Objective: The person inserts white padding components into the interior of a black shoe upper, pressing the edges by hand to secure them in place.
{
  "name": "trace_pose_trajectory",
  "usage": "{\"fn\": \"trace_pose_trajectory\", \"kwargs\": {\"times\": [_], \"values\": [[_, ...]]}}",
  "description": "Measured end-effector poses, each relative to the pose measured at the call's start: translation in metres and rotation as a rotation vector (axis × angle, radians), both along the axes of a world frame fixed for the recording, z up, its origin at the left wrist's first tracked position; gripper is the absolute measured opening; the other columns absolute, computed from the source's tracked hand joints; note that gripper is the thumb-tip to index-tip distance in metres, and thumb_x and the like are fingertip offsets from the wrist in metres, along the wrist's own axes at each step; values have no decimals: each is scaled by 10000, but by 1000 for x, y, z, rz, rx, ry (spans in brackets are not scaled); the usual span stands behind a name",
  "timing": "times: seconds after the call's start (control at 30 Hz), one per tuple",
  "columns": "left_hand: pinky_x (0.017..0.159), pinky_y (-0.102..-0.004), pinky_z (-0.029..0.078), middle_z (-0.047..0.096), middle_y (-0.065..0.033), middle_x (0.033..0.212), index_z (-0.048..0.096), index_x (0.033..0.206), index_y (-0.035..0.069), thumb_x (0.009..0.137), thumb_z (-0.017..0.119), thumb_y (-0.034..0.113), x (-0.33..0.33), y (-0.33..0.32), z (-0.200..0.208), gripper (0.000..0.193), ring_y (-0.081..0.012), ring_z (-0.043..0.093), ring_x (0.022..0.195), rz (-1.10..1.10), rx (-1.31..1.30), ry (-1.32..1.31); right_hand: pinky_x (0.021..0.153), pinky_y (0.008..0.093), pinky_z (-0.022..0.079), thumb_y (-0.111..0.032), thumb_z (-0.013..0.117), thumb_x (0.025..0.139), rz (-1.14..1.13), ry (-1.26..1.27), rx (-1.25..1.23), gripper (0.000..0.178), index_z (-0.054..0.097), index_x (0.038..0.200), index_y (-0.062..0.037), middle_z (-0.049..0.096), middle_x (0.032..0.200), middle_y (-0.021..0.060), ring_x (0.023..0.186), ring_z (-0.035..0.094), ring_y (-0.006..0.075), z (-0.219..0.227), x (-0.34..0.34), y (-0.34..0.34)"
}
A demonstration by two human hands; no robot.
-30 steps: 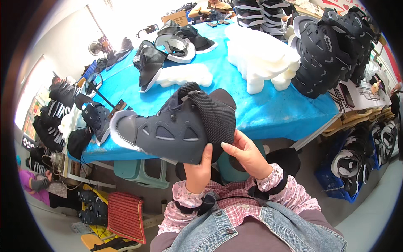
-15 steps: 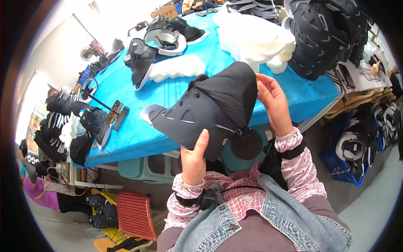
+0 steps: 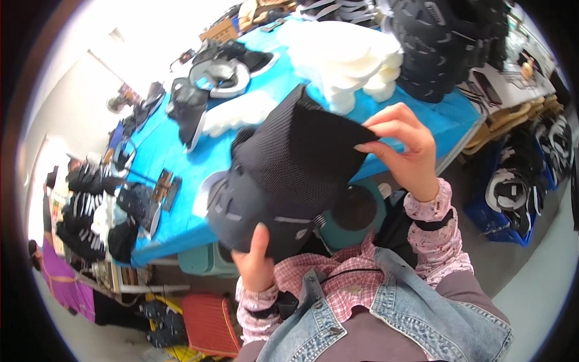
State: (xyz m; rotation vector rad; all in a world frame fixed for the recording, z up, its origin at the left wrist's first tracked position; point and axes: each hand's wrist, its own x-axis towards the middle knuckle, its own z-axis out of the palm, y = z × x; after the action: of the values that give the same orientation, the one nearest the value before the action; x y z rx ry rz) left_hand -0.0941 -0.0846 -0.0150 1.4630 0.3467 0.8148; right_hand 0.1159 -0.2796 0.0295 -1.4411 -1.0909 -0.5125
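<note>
A black shoe upper (image 3: 256, 202) with a pale lining edge is held up in front of me, over the near edge of the table. My left hand (image 3: 256, 268) grips its lower side, thumb on the outer face and the other fingers hidden beneath. My right hand (image 3: 410, 148) pinches the free edge of the upper's black mesh fabric (image 3: 301, 151) between thumb and fingers, drawing it out to the right. Beyond it, on the table, are white foam pieces (image 3: 238, 113) and several more black shoe uppers (image 3: 187, 105).
A blue-covered table (image 3: 160, 232) spreads ahead. Large white foam shapes (image 3: 344, 57) and a tall pile of black uppers (image 3: 431, 51) stand at its far right. A metal stand (image 3: 166, 188) is at the left. Blue crates (image 3: 512, 232) sit at right, a green stool (image 3: 353, 232) below.
The upper has turned and tilted, and its mesh part now spreads open. My right hand has moved right and pulls the mesh edge outward. My left hand has shifted left and down.
</note>
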Motion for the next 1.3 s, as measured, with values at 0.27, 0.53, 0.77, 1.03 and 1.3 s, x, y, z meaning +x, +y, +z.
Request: {"fn": "trace_pose_trajectory", "kwargs": {"times": [0.27,0.53,0.77,1.03,1.3], "values": [[816,-316,505,662,-89,1018,621,1071,-17,675,750,11,-42,12,-5,418,-175,636,913,-307,378,32,1034,316,350,-176,541,949,414,506,-88,474,393,1361,5,498,1325,84,1184,483,189,-139,4,4],[985,-428,417,487,-147,1311,322,1381,-24,710,817,243,-41,50,-37,876,-284,505,1174,-382,39,-181,958,282,429,-138,578,922,873,1209,144,371,487,1252,6,577,1213,59,1096,549,140,-61,-16,-9],[1008,-432,396,450,-154,1357,312,1389,-21,764,771,331,-52,63,-40,852,-299,477,1214,-255,-28,-44,835,230,442,-41,621,860,646,847,-20,220,614,1077,-7,595,1001,1,895,569,98,-67,17,-26],[984,-416,411,497,-161,1303,362,1351,-48,750,777,354,-56,65,-37,834,-294,521,1159,-260,160,52,834,255,460,-70,625,865,497,459,-221,136,677,983,-28,623,959,21,949,580,102,-57,0,-8],[968,-361,406,551,-138,1246,462,1278,-58,733,810,295,-48,52,-18,737,-233,549,1100,-77,236,135,843,267,486,-281,500,973,272,939,149,331,605,1159,-28,639,1083,77,978,601,138,-54,21,-21]]}}
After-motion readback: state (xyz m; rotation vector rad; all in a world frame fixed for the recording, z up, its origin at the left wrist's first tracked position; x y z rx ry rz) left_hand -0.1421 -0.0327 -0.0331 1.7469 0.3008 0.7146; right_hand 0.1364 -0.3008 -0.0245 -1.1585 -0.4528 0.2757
